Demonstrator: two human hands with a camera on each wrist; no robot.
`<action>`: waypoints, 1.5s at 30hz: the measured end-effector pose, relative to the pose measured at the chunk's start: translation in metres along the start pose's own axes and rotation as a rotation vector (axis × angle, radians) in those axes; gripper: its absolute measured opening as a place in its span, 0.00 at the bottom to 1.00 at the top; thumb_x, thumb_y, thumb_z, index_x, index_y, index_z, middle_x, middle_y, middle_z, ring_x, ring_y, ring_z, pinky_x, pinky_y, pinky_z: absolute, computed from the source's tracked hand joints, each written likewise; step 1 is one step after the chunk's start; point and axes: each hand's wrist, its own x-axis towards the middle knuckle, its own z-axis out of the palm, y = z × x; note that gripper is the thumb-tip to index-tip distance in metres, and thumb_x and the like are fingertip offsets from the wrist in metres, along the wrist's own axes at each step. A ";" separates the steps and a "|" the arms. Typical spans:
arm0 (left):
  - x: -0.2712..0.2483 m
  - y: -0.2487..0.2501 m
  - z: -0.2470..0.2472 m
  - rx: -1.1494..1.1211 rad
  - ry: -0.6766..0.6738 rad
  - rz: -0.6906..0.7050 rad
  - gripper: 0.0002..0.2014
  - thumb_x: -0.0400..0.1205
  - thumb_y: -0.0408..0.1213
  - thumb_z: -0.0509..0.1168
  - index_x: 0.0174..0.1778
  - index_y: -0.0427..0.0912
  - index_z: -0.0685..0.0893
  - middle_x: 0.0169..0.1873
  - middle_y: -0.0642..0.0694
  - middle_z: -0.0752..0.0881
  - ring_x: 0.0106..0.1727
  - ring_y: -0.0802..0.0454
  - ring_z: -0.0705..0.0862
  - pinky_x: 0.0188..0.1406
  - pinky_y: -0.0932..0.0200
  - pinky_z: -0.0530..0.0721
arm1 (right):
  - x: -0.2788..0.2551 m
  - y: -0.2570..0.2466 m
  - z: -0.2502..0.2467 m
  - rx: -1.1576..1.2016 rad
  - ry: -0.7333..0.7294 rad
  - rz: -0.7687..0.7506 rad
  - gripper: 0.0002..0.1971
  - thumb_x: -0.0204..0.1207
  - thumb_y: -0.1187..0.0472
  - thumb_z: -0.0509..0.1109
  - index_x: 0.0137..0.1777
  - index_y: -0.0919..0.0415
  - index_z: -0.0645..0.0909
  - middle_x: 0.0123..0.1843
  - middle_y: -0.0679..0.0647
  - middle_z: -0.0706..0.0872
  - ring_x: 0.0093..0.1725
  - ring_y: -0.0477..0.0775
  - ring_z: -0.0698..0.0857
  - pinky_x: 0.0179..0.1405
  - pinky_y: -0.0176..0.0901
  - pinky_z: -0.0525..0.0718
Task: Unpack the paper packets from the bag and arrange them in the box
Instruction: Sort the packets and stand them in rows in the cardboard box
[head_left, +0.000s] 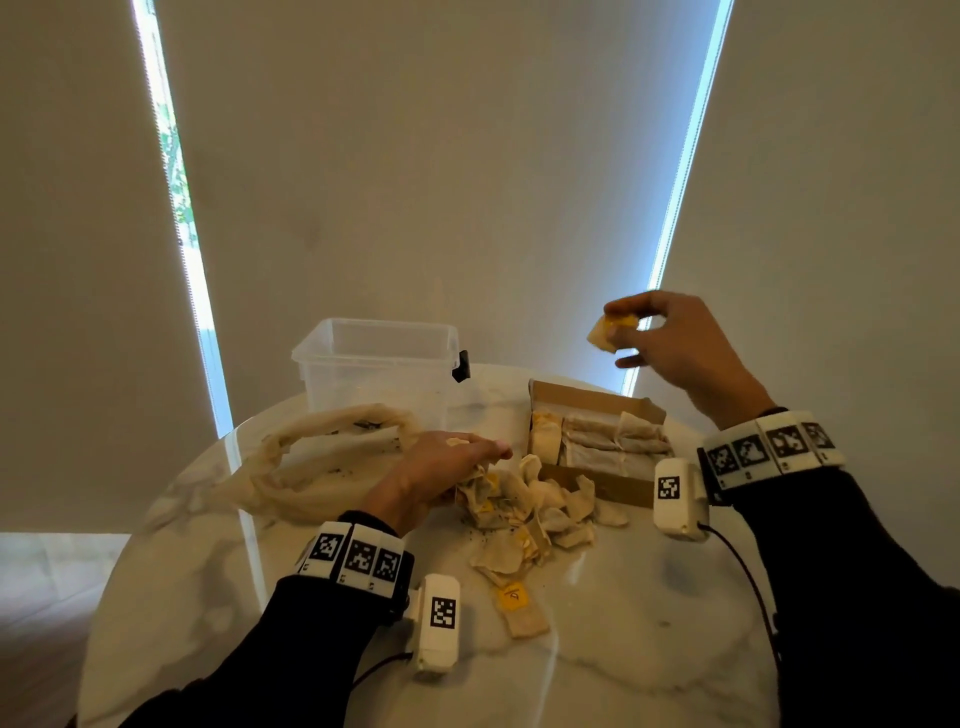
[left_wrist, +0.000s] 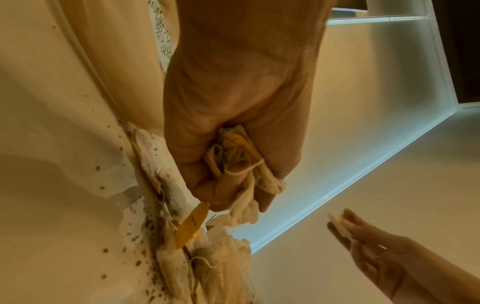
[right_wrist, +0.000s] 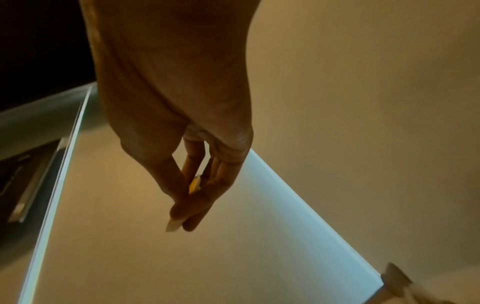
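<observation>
left hand (head_left: 447, 467) clutches packets (left_wrist: 233, 162), mid-table (head_left: 623, 597), grip seen only from wrist | right hand (head_left: 670, 338) pinches raised packet (head_left: 605, 332) | box (head_left: 597, 441) far right, part-filled | bag (head_left: 322, 457) left

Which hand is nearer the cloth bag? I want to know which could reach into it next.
Left. The left hand rests on the packet pile right beside the cloth bag. The right hand is raised beyond the cardboard box, pinching one packet.
</observation>
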 end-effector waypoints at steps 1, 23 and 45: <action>0.000 0.000 0.000 0.000 0.000 -0.002 0.10 0.82 0.55 0.77 0.50 0.56 0.98 0.55 0.51 0.94 0.59 0.44 0.91 0.67 0.42 0.89 | 0.002 -0.004 -0.002 0.001 0.028 -0.030 0.16 0.81 0.68 0.81 0.68 0.56 0.90 0.63 0.52 0.88 0.52 0.53 0.93 0.42 0.42 0.95; 0.004 -0.004 0.001 -0.013 -0.036 0.021 0.09 0.82 0.55 0.77 0.47 0.57 0.99 0.53 0.50 0.95 0.56 0.45 0.93 0.54 0.50 0.92 | 0.022 0.092 0.056 -0.537 -0.343 0.218 0.19 0.73 0.77 0.80 0.50 0.48 0.91 0.58 0.49 0.87 0.52 0.50 0.88 0.40 0.36 0.86; 0.001 0.001 0.001 -0.032 -0.035 0.016 0.10 0.83 0.53 0.77 0.50 0.54 0.98 0.55 0.51 0.94 0.57 0.47 0.91 0.49 0.53 0.90 | 0.020 0.075 0.040 -0.330 -0.068 0.060 0.16 0.76 0.72 0.82 0.56 0.51 0.93 0.55 0.48 0.93 0.51 0.47 0.92 0.54 0.42 0.90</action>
